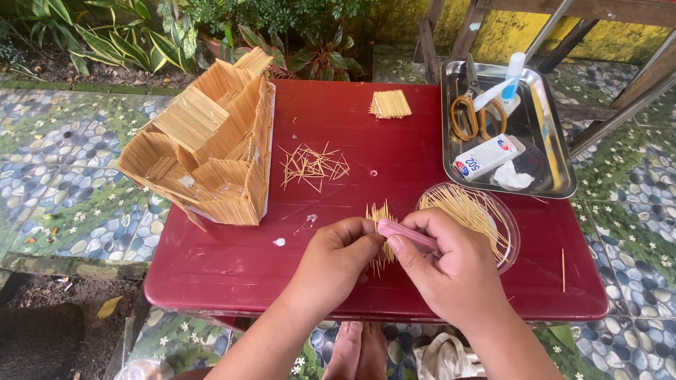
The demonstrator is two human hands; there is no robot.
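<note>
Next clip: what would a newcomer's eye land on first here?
The stick-built model house at the red table's left edge stands out most. Near the front edge, the left hand holds a fan of thin sticks, while the right hand presses a pink tool against them.

red table (338, 134) on pebble-patterned floor (56, 176)

A flat panel of thin pale wooden sticks (381, 236), glued side by side, lies on the red table near its front edge, just left of a clear round dish. Its uneven stick ends fan out above and below the fingers that partly cover it. A slim pink tube (406, 234) lies slantwise across the panel's upper part, pinched between fingertips.
</note>
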